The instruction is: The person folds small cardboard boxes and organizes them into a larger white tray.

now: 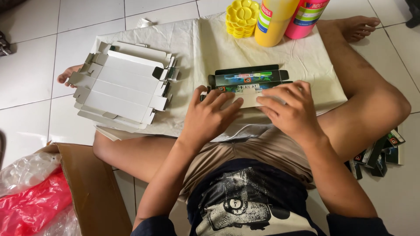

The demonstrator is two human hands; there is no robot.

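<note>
A flat printed carton blank [250, 83], dark green outside and white inside, lies on a cream cloth [205, 48] in front of me. My left hand [210, 116] presses on its near left part with fingers spread over the white flap. My right hand [291, 109] presses on its near right part, fingers pointing left across the white panel. Both hands rest on the same carton, side by side and almost touching.
A stack of unfolded white carton blanks [120, 85] lies to the left on the cloth. Yellow paint palettes [242, 17], a yellow bottle [272, 19] and a pink bottle [306, 15] stand at the far edge. Folded dark boxes [378, 153] lie at right; a cardboard box [87, 183] with plastic bags is lower left.
</note>
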